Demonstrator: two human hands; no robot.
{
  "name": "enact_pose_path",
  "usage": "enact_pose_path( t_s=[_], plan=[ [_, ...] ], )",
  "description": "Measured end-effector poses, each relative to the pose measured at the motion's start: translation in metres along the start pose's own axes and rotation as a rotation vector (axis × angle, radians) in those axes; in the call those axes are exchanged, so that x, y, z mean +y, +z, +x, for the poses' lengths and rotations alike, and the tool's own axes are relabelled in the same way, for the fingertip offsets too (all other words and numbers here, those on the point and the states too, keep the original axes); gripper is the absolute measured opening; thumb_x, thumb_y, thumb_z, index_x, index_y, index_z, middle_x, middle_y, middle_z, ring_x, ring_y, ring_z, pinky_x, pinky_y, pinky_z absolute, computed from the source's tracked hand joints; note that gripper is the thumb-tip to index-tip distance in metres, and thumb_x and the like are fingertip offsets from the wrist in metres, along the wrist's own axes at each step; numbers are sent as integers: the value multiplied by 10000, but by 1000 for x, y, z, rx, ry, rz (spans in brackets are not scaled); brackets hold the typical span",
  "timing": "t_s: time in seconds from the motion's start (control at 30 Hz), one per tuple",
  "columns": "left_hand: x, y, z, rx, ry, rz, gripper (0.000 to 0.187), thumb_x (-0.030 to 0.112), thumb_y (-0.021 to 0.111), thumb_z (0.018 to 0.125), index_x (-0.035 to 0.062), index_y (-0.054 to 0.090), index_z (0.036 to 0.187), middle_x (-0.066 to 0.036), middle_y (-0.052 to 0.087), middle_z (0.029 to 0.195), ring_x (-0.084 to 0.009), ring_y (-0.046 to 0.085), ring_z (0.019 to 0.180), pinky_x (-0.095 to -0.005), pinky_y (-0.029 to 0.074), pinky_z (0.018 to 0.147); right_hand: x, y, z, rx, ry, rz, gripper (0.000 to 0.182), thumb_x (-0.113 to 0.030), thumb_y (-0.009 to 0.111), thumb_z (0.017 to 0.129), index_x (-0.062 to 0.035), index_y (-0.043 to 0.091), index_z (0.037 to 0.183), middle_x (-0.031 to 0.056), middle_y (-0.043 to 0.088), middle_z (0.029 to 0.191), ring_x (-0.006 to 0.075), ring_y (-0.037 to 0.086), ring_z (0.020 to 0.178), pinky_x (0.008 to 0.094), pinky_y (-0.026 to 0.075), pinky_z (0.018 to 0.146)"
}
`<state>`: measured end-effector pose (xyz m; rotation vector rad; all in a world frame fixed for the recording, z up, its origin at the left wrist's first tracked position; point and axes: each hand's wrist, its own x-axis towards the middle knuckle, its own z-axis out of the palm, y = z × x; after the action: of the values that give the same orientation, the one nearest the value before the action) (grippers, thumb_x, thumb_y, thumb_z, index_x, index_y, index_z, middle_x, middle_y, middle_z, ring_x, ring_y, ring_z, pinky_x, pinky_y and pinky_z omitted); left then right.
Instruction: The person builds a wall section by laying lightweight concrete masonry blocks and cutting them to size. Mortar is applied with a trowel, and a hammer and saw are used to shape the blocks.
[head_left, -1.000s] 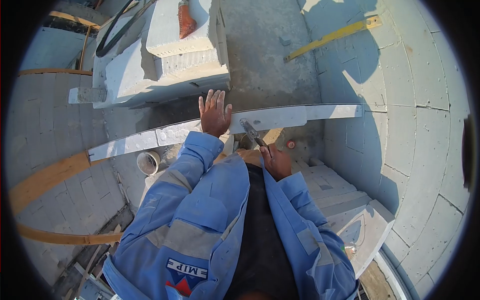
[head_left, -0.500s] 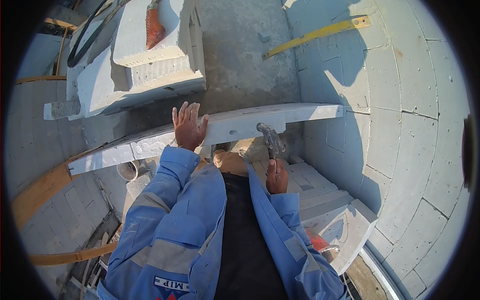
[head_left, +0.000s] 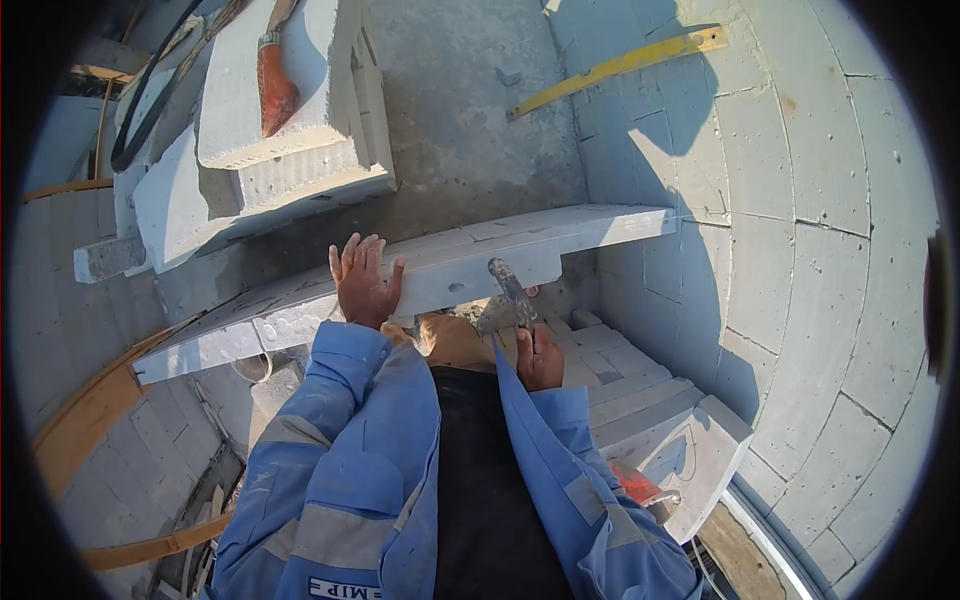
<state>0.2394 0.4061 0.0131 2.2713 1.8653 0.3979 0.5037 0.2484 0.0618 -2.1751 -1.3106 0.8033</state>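
Observation:
My left hand lies with fingers spread on the top edge of a low wall of white blocks that runs across in front of me. In my right hand is the handle of a hammer, its head grey and smeared with pale dust or mortar. The fingers wrap round the handle. The hammer's head is close to the near face of the wall, right of my left hand; whether it touches cannot be made out. Pale dust coats the left fingertips.
Large white blocks are stacked beyond the wall, with an orange-red tool on top. A yellow level leans against the block wall at right. Curved wooden boards stand at left. More blocks lie near my right arm.
The hammer and my right hand have shifted slightly left, and the hammer's head is turned differently. My left hand stays on the wall. The whole view has shifted a little.

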Motion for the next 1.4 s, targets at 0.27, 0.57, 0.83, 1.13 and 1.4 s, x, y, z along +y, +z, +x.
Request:
enact_pose_path(
  t_s=[0.27, 0.57, 0.83, 1.13, 1.4],
  plan=[
    [-3, 3, -7, 13, 69, -18, 401, 428, 589, 941, 75, 669, 1115, -72, 625, 1236, -290, 463, 1313, -542, 202, 1175, -2, 2, -4, -104, 86, 25, 405, -400, 564, 984, -21, 541, 844, 258, 607, 667, 482, 601, 640, 540, 435, 552],
    [-3, 6, -5, 31, 78, -34, 353, 417, 592, 941, 104, 681, 1080, -55, 648, 1218, -292, 482, 1300, -555, 210, 1161, -18, -27, -24, 240, 5, 235, 374, -362, 533, 1000, -19, 525, 852, 233, 590, 646, 457, 601, 616, 515, 425, 533],
    [-6, 11, -2, 54, 90, -38, 367, 426, 574, 950, 97, 689, 1066, -65, 658, 1215, -307, 503, 1282, -572, 231, 1146, -16, 13, -11, 80, 173, 87, 451, -426, 479, 1025, 2, 533, 895, 257, 572, 654, 486, 591, 654, 530, 416, 580],
    [-15, 9, -4, 121, 129, -276, 332, 376, 577, 956, 89, 678, 1089, -81, 667, 1188, -319, 524, 1250, -559, 271, 1133, 8, 39, -72, 185, 158, 308, 510, -429, 474, 1032, 9, 521, 774, 199, 572, 630, 346, 569, 571, 447, 398, 553],
    [-112, -45, -76, 171, 227, -208, 561, 363, 586, 952, 69, 475, 1418, -135, 450, 1485, -333, 353, 1423, -546, 205, 1176, 18, 51, -128, 187, 741, 685, 421, -506, 645, 920, -140, 484, 788, -30, 399, 544, 90, 379, 408, 276, 294, 359]
  ],
)
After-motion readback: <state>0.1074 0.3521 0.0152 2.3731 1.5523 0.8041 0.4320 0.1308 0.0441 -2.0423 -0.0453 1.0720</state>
